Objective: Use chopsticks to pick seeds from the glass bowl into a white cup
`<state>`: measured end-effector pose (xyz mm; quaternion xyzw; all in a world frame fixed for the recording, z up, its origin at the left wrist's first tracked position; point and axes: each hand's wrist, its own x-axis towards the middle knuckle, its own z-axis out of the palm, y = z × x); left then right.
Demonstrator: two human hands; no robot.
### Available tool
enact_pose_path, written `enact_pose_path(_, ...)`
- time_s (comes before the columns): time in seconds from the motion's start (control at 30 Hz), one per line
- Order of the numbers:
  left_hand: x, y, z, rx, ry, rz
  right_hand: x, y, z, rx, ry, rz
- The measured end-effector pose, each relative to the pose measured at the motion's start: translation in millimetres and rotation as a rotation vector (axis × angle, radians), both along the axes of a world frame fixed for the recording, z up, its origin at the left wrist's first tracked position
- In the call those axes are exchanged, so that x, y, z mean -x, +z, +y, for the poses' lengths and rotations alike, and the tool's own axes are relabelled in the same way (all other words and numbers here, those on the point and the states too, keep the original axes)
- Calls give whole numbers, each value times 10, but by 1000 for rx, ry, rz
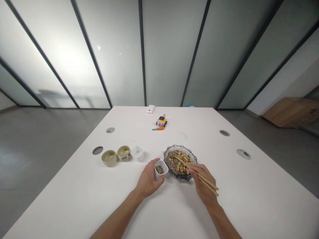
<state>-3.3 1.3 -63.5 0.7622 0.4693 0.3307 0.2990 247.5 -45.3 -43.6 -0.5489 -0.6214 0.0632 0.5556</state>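
My left hand point(149, 179) is wrapped round a small white cup point(162, 164) with some sunflower seeds point(159, 170) in its bottom. Close to its right stands a scalloped glass bowl point(192, 153), filled with peanuts point(182, 170) and more striped seeds. In my right hand point(204, 184) is a pair of wooden chopsticks point(208, 183). Their tips reach into the bowl, over the seeds on its left side. Whether the tips pinch anything is too small to tell.
Left of the cup are a second white cup point(137, 153) and two greenish ceramic cups point(109, 157) point(124, 153). Farther back lie a toy carrot point(160, 128), a yellow toy car point(161, 120) and a white box-shaped device point(150, 109). Round holes point(97, 150) pierce the white table point(82, 199).
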Motion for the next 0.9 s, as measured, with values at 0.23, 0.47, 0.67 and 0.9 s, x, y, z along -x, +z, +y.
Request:
enact_pose_path(0.23, -8, -11, 2, -5, -2, -15, 46, 30, 23, -34, 31, 20)
enact_pose_path(0.47, -9, 6, -6, -1, -7, -20, 35, 15, 20, -34, 50, 23)
enact_pose_path(0.67, -9, 19, -4, -5, -8, -25, 24, -3, 17, -6, 45, 10)
enact_pose_path(0.9, -5, 19, -1, -9, -6, -34, 27, -67, 38, 45, 76, 29)
